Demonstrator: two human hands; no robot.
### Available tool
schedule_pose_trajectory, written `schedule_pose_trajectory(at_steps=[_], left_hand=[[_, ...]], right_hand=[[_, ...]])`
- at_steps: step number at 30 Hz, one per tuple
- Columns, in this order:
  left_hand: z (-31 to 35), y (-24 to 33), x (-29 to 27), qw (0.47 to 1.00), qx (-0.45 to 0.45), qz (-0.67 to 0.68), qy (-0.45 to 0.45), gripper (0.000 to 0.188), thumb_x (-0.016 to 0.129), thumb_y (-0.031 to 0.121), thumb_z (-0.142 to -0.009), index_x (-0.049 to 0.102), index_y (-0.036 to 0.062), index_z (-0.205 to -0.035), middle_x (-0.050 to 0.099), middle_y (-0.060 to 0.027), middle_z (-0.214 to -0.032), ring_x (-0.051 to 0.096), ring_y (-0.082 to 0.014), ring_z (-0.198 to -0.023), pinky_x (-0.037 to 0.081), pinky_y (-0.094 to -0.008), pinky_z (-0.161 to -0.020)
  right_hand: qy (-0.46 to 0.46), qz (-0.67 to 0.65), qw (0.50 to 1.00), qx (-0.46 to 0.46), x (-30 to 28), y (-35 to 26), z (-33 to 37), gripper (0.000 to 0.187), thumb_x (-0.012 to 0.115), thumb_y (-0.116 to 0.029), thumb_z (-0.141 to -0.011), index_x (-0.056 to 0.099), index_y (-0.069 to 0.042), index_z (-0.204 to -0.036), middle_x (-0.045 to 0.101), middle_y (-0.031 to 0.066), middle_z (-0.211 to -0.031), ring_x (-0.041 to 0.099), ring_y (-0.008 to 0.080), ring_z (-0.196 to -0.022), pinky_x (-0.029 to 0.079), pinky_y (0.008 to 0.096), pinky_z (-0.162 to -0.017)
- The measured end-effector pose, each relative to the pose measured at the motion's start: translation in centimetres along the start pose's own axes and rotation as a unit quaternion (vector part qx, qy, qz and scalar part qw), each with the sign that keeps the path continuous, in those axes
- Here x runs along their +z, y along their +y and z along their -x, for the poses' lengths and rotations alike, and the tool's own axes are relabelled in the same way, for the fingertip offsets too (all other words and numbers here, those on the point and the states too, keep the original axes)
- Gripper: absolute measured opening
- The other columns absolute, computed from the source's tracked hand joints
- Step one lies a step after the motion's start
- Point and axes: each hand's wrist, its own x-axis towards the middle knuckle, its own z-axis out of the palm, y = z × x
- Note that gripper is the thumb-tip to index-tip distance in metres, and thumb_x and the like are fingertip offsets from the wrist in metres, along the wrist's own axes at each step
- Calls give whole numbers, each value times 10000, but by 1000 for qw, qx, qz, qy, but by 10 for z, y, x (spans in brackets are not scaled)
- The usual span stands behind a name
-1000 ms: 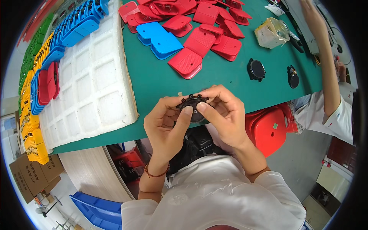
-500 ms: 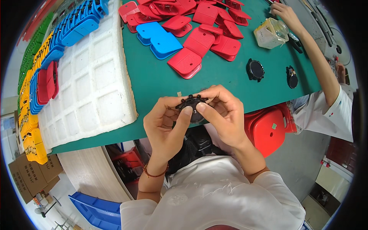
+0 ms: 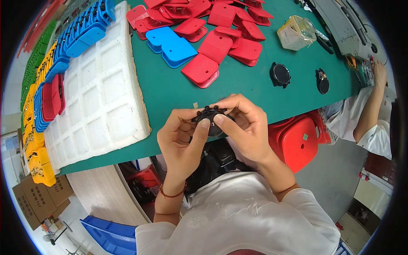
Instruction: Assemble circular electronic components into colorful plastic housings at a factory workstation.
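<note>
Both my hands grip a round black watch case [image 3: 215, 128] just over the table's near edge. My left hand [image 3: 180, 142] curls round its left side, thumb pressed on the face. From the other side my right hand [image 3: 248, 127] closes on it, its thumb beside the left one. Lugs and side buttons stick out at the case's far edge; its underside is hidden by my fingers. On the green table beyond, to the right, lie another round black watch case [image 3: 281, 75] and a smaller watch part with exposed innards [image 3: 323, 81].
Red folding stands [image 3: 204, 68] and a blue one [image 3: 172, 46] cover the far middle. A white foam tray [image 3: 95, 93] fills the left, beside rows of coloured stands. A square tub [image 3: 296, 33] stands far right. Right of me are a red stool [image 3: 297, 142] and a co-worker's arm [image 3: 373, 102].
The co-worker's hand has withdrawn from near the tub toward the far right. The view has shifted slightly; my hands keep the same hold on the watch case.
</note>
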Motion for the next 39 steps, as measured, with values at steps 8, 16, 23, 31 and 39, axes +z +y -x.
schedule_pose_trajectory(at_steps=[8,16,23,31,39], left_hand=[[0,0,-1,1000,3,-8,-5,136,544,-59,-825,503,-57,-954,613,-103,-888,577,-87,-783,462,-192,-662],[2,0,-2,1000,-3,0,0,144,546,-65,-821,502,-54,-957,611,-96,-907,567,-83,-795,460,-198,-688],[2,-1,-1,1000,-1,-15,5,152,548,-60,-821,501,-49,-965,607,-91,-912,566,-80,-790,458,-193,-688],[3,-3,0,999,24,-22,-6,171,539,-60,-825,493,-49,-989,601,-94,-911,568,-86,-812,459,-193,-683],[-4,8,-12,995,-91,39,-33,265,564,-53,-812,495,-53,-1067,585,-115,-982,573,-126,-878,490,-234,-730]], right_hand=[[0,17,1000,-17,0,2,0,164,550,61,-797,543,21,-956,567,80,-931,540,130,-866,427,267,-794],[-2,39,999,-12,0,0,0,169,541,63,-797,544,18,-960,567,82,-938,542,130,-866,432,268,-797],[0,62,997,-37,-1,2,-1,172,543,69,-792,546,27,-959,565,87,-937,540,129,-858,440,256,-778],[43,54,995,-78,7,5,-3,147,578,61,-754,552,37,-897,576,64,-809,527,82,-722,429,213,-646],[-4,76,996,-48,1,-10,-11,142,505,-88,-839,526,14,-936,553,88,-854,527,155,-771,421,264,-721]])
